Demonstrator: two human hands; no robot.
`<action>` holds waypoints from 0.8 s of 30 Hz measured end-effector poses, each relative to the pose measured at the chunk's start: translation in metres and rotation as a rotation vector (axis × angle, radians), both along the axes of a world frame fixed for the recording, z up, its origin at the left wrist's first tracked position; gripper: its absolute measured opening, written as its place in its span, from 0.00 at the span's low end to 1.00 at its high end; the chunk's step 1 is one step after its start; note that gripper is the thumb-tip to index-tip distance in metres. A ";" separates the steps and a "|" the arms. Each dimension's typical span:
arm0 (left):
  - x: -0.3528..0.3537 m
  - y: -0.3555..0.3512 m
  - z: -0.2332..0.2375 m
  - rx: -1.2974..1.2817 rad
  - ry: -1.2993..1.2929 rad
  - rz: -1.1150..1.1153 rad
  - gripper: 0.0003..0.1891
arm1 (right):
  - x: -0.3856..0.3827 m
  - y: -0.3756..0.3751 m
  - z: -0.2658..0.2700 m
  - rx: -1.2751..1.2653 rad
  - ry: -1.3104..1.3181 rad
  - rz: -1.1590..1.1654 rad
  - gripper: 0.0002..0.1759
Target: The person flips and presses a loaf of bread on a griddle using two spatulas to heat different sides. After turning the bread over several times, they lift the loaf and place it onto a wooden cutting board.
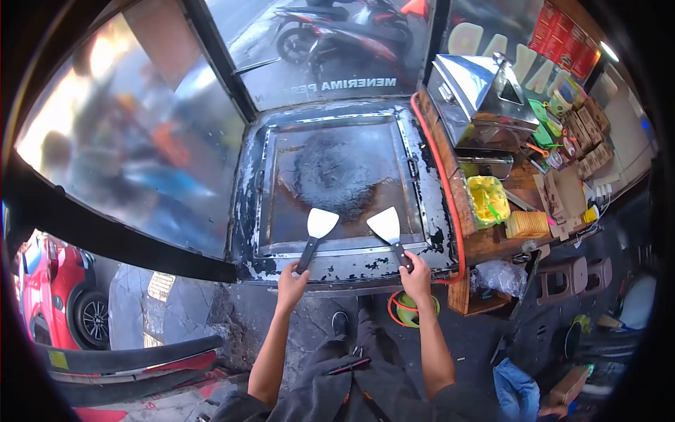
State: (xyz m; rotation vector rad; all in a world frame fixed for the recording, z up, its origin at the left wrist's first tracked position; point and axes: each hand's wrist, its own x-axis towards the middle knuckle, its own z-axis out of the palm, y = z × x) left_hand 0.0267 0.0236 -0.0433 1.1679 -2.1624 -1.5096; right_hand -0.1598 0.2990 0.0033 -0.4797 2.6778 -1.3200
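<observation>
A flat metal griddle [380, 151], browned and darkened in the middle, lies in front of me in a worn black-and-silver frame. My left hand [292, 280] is wrapped round the black handle of one spatula [322, 223], its wide pale blade angled up over the griddle's near side. In my right hand [416, 273] is a second spatula [384, 225], held the same way with its blade leaning left. The two blades are apart, a short gap between them. Both hands are at the front edge of the griddle frame.
An orange hose [448, 190] runs down the griddle's right side. On the wooden counter [485, 243] stand a shiny metal box [485, 102], a tub of yellow spread [488, 202] and sliced bread [526, 225]. Glass panels [327, 53] enclose the back and left. A green bucket [408, 309] is below.
</observation>
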 end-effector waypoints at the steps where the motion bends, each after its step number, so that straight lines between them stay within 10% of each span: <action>1: 0.014 0.002 -0.007 0.025 0.036 0.022 0.21 | 0.004 -0.001 -0.001 0.023 0.042 -0.008 0.20; 5: 0.067 0.021 0.010 0.291 0.242 0.157 0.18 | 0.033 0.028 -0.022 0.128 0.011 -0.017 0.11; 8: 0.115 0.033 0.015 0.354 0.110 0.195 0.16 | 0.053 0.014 -0.083 -0.347 -1.060 0.002 0.07; 11: 0.180 0.042 -0.035 0.441 0.020 0.244 0.15 | 0.058 -0.029 -0.210 -0.924 -1.497 -0.020 0.16; 15: 0.273 0.063 -0.085 0.571 -0.220 0.363 0.14 | 0.055 -0.119 -0.309 -1.338 -1.342 -0.176 0.20; 24: 0.457 0.149 -0.120 0.861 -0.726 0.461 0.12 | 0.045 -0.190 -0.319 -1.562 -1.327 -0.325 0.21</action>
